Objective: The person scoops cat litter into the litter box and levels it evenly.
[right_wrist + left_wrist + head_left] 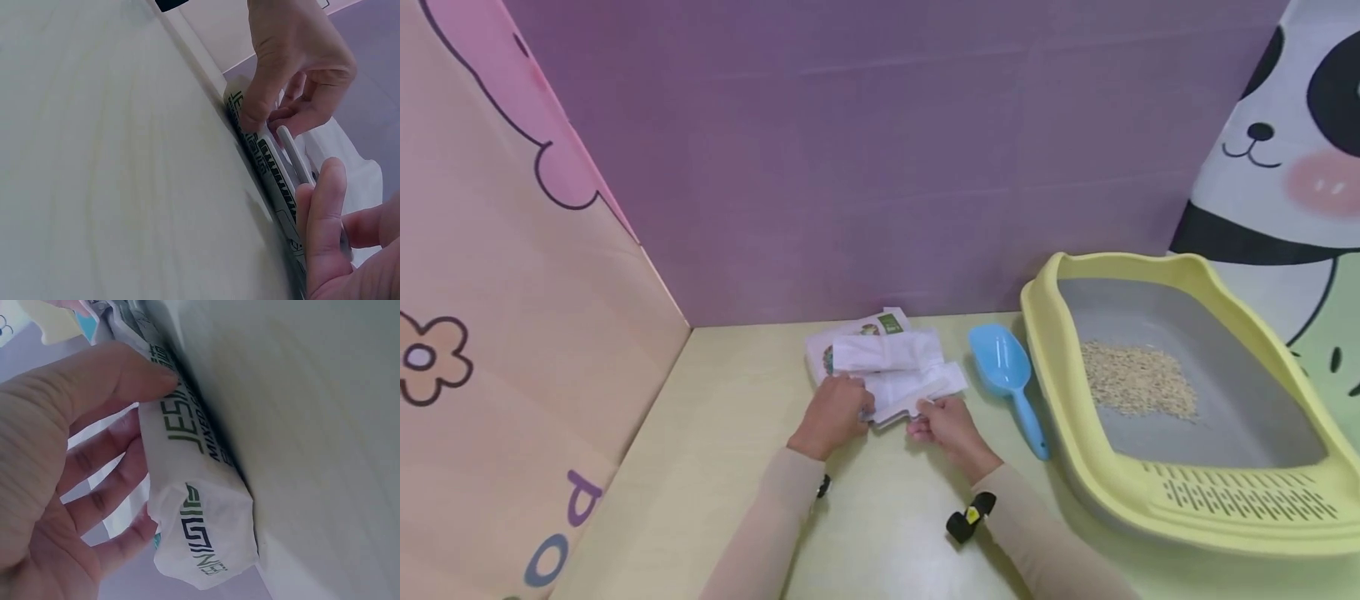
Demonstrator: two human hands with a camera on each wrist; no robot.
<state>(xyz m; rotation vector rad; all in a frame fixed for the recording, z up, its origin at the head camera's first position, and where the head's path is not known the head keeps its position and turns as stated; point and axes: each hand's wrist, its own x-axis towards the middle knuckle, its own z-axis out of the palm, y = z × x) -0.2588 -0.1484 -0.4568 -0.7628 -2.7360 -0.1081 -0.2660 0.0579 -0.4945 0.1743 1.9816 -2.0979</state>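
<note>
A white printed bag (891, 387) lies on the table, its top part folded over, with dark green and black lettering on its near side. My left hand (837, 412) pinches the near edge of the bag; in the left wrist view the thumb rests on the lettering and the fingers are behind. At the bag's right end, my right hand (951, 429) pinches a slim white bar (295, 153) that looks like a bag clip and runs along the bag between the two hands. Fingers partly cover the bar's ends.
Right of the bag lies a blue scoop (1003, 362), its handle toward me. Beyond it stands a yellow-rimmed litter tray (1048, 333) with a grey inside and pale litter pellets (1138, 379). A purple wall (865, 183) rises behind the table (715, 467).
</note>
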